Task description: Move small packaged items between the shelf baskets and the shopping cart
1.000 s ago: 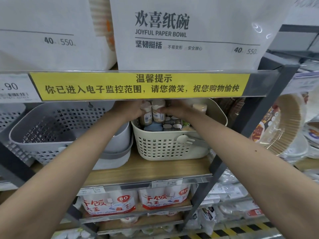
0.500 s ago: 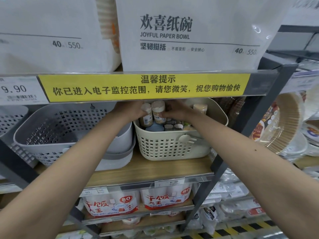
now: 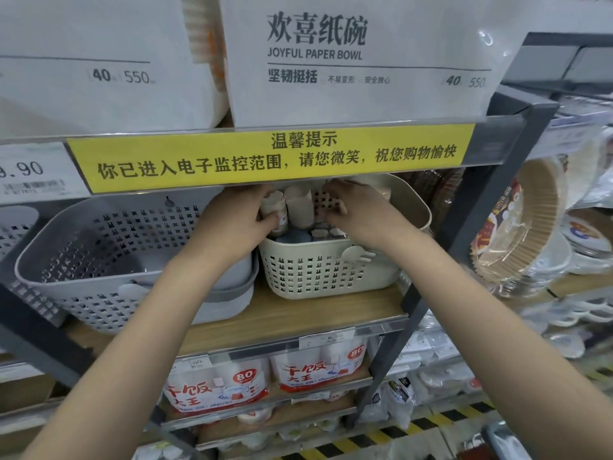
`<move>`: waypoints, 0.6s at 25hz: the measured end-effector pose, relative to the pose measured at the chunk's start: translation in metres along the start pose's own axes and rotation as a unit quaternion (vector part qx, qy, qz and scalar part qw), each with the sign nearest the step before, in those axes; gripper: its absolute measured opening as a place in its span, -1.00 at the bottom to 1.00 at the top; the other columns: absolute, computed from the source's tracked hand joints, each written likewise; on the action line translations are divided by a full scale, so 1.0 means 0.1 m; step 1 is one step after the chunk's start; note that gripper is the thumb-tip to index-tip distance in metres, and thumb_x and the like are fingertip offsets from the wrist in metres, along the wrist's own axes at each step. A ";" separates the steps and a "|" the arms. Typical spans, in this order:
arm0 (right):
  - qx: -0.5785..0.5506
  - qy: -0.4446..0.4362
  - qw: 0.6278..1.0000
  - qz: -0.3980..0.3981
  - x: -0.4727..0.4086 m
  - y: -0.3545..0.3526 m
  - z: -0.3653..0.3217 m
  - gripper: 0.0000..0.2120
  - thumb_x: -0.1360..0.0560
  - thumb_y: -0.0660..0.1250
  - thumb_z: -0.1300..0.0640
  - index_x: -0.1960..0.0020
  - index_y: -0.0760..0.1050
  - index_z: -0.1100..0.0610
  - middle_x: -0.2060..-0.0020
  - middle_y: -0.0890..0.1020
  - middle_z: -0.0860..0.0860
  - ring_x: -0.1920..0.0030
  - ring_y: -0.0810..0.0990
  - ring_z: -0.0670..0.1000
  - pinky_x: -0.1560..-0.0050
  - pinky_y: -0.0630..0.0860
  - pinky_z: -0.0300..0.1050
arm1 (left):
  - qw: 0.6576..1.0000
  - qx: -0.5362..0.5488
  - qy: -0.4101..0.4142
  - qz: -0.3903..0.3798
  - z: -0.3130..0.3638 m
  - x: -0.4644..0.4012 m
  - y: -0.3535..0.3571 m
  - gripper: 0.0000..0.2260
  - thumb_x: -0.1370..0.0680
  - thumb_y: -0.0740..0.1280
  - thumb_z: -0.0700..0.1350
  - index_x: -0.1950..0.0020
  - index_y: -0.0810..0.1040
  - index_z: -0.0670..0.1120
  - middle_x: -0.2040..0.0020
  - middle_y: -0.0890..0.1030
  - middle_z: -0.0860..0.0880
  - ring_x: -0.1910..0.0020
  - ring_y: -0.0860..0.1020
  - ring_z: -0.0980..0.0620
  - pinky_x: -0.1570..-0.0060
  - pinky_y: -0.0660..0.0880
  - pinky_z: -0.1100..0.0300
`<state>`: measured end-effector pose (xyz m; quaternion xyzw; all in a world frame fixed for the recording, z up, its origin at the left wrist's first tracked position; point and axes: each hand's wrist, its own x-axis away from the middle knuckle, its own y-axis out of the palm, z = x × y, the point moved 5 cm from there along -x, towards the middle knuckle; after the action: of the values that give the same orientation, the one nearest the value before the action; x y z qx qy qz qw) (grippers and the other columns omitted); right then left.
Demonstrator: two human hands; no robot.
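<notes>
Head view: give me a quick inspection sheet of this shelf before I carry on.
Surface: wooden shelf, baskets standing on it.
Job's things: cream basket holding small bottles and packets.
Clutter: grey basket beside it; paper bowl packs above.
Grippers: left hand grips a bottle; right hand reaches into the cream basket with fingers curled, hold unclear.
Cables: nothing seen.
Surroundings: yellow notice strip, paper plates at right; cart not in view.

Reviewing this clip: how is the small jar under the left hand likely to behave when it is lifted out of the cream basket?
The small jar looks rigid and cylindrical, so it would probably roll if laid down. It seems light, since the left hand grips it alone. Packed tight in the cream basket, lifting may nudge the neighbouring jar.
</notes>
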<state>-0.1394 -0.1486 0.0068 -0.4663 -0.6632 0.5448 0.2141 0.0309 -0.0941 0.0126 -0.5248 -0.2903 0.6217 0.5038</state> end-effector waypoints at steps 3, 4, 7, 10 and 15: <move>0.074 -0.058 0.991 0.096 0.65 -0.15 -0.10 -0.65 -0.52 0.26 0.09 -0.26 0.45 0.20 -0.11 0.56 0.15 -0.10 0.52 0.22 -0.04 0.48 0.05 | 0.997 0.006 0.067 0.036 0.34 0.35 -0.09 -0.63 -0.56 0.30 -0.04 -0.34 0.45 -0.10 -0.27 0.52 -0.09 -0.24 0.45 -0.14 -0.10 0.43 0.03; 0.091 -0.067 0.986 0.125 0.90 -0.18 -0.09 -0.67 -0.51 0.24 0.09 -0.22 0.48 0.20 -0.08 0.57 0.13 -0.06 0.53 0.19 -0.02 0.47 0.05 | 0.994 0.010 0.099 0.045 0.48 0.46 -0.10 -0.64 -0.56 0.28 -0.03 -0.32 0.47 -0.11 -0.25 0.53 -0.09 -0.21 0.48 -0.13 -0.09 0.46 0.03; 0.100 -0.005 0.984 0.146 1.69 -0.11 0.11 -0.66 -0.52 0.17 0.07 -0.20 0.50 0.18 -0.11 0.58 0.07 -0.11 0.49 0.06 -0.15 0.38 -0.06 | 0.979 0.053 0.198 0.020 0.96 0.73 0.11 -0.63 -0.53 0.20 0.00 -0.28 0.48 -0.12 -0.20 0.55 -0.06 -0.17 0.51 -0.08 -0.10 0.48 0.03; 0.057 0.156 0.976 0.141 2.54 0.04 0.46 -0.69 -0.54 0.20 0.07 -0.22 0.50 0.15 -0.12 0.59 0.03 -0.13 0.47 -0.03 -0.15 0.29 -0.25 | 0.953 0.123 0.271 -0.053 1.47 0.96 0.50 -0.63 -0.54 0.15 0.01 -0.27 0.49 -0.10 -0.18 0.55 -0.01 -0.15 0.50 0.02 -0.09 0.47 0.13; -0.002 0.454 0.879 0.148 4.07 0.37 0.93 -0.71 -0.54 0.30 0.13 -0.27 0.46 0.06 -0.15 0.55 -0.05 -0.19 0.50 0.03 -0.07 0.35 -0.20 | 0.881 0.173 0.379 -0.223 2.34 1.38 1.38 -0.66 -0.55 0.18 0.03 -0.26 0.48 -0.07 -0.15 0.54 0.00 -0.12 0.51 -0.02 -0.05 0.41 0.19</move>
<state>-0.3912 0.1487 -0.1480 -0.7552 -0.4180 0.2978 0.4078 -0.2264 0.0290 -0.0946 -0.5461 -0.0741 0.2862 0.7838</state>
